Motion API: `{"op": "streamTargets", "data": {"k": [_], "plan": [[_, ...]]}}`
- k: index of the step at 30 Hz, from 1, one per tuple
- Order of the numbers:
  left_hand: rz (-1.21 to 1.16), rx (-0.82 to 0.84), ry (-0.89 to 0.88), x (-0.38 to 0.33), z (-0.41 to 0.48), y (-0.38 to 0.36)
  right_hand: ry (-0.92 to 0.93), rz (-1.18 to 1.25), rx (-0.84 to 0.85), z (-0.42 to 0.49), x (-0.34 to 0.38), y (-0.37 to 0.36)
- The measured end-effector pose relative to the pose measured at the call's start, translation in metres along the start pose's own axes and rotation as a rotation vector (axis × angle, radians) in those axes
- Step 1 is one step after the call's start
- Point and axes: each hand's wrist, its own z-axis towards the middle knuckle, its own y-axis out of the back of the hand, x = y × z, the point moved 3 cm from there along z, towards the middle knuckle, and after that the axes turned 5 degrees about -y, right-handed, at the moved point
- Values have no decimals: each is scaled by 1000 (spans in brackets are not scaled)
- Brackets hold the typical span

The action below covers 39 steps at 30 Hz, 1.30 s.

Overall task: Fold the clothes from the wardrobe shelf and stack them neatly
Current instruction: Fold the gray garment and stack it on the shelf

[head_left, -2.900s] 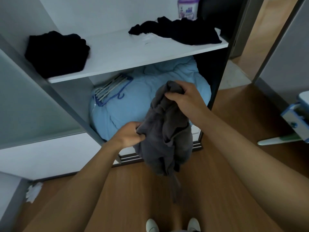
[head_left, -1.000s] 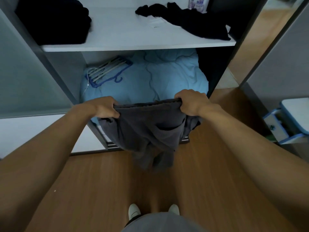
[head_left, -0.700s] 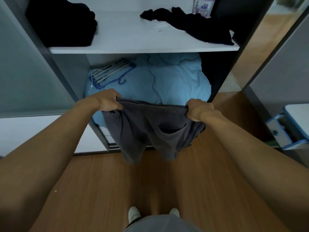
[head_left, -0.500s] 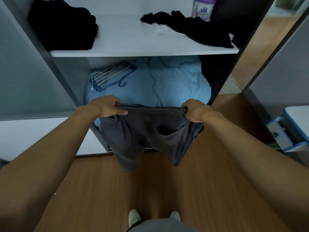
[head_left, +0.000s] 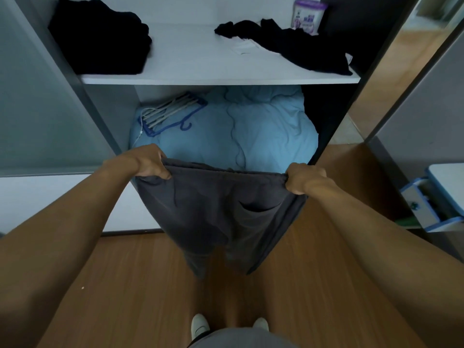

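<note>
I'm pinching the shorts' (head_left: pixel 218 209) waistband taut with left hand (head_left: pixel 148 162) and right hand (head_left: pixel 302 178), letting the legs hang flat for folding.

This is a room in a home, and it looks like a bedroom. An open wardrobe (head_left: pixel 100 116) has a white shelf (head_left: pixel 190 56) with black clothes (head_left: pixel 100 36) on it. Under the shelf lies a big blue blanket (head_left: pixel 263 131) with hangers (head_left: pixel 170 114) on top. The floor (head_left: pixel 125 285) is wood. A small blue and white drawer (head_left: pixel 426 207) stands open at the right.
</note>
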Motion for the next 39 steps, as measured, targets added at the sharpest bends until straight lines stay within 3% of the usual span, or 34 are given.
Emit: {"op": "streamTargets", "data": {"k": [3, 6, 10, 14, 18, 23, 26, 29, 31, 33, 35, 39], "plan": [[141, -36, -45, 4, -1, -3, 48, 169, -182, -2, 1, 2], [197, -115, -154, 10, 0, -1, 284, 245, -312, -12, 11, 14], [120, -393, -486, 1, -1, 12, 599, 296, -387, -29, 26, 44], [175, -457, -803, -40, 0, 23, 740, 294, -414, -36, 42, 63], [29, -541, -885, -82, -4, 25, 848, 453, -391, -45, 59, 80], [-401, -721, -886, -121, -9, 25, 782, 1001, -471, -57, 68, 92], [-751, -572, -639, -130, -2, 21, 713, 1213, -490, -56, 66, 99], [-1012, -199, -409, -136, -2, 10, 654, 1320, -438, -50, 64, 98], [-1266, 28, -357, -140, -4, 4, 613, 1342, -421, -46, 63, 94], [-1387, 150, -402, -145, -7, 8, 581, 1340, -411, -43, 61, 89], [-1375, 185, -419, -149, -12, 10, 571, 1305, -405, -43, 60, 86], [-1211, 25, -389, -148, -16, 13, 624, 1144, -369, -43, 59, 88]]}}
